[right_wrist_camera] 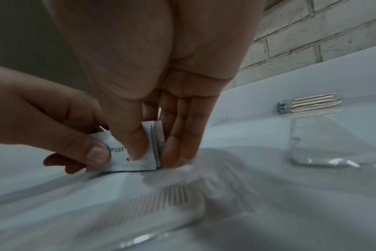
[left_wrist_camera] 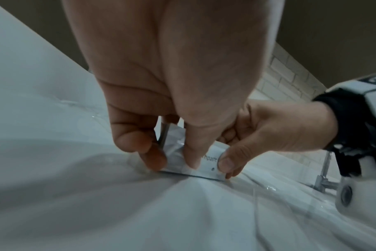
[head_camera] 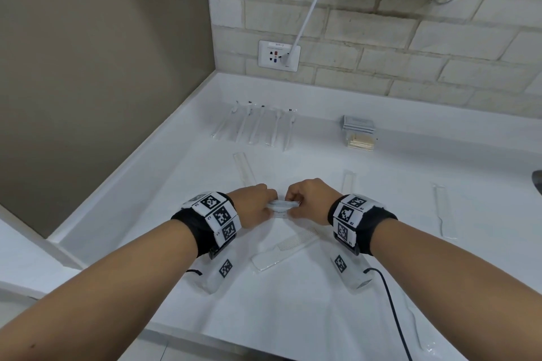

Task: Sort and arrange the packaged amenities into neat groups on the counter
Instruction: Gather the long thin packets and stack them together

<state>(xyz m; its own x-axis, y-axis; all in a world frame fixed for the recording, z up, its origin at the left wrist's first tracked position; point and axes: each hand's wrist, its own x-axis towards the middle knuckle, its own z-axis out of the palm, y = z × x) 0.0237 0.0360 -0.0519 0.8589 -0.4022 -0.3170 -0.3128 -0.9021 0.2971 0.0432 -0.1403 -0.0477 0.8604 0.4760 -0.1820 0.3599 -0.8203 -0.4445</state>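
A small stack of white toothpaste sachets (head_camera: 282, 208) stands on edge on the white counter (head_camera: 293, 308), in the middle. My left hand (head_camera: 265, 204) pinches its left end and my right hand (head_camera: 299, 201) pinches its right end. In the left wrist view, the left hand (left_wrist_camera: 172, 161) has thumb and fingers clamped over the sachets (left_wrist_camera: 208, 165), with the right hand (left_wrist_camera: 268, 129) opposite. In the right wrist view, the right hand (right_wrist_camera: 156, 151) squeezes the sachets (right_wrist_camera: 120, 161) while the left hand (right_wrist_camera: 64, 122) holds the other end.
Wrapped toothbrushes (head_camera: 258, 126) lie in a row at the back. A pile of grey sachets and wooden sticks (head_camera: 360, 133) sits back right. A wrapped comb (head_camera: 286, 249) lies just below my hands. Clear packets (head_camera: 245, 168) (head_camera: 349, 182) (head_camera: 444, 208) are scattered. A wall socket (head_camera: 279, 56) holds a plugged cable.
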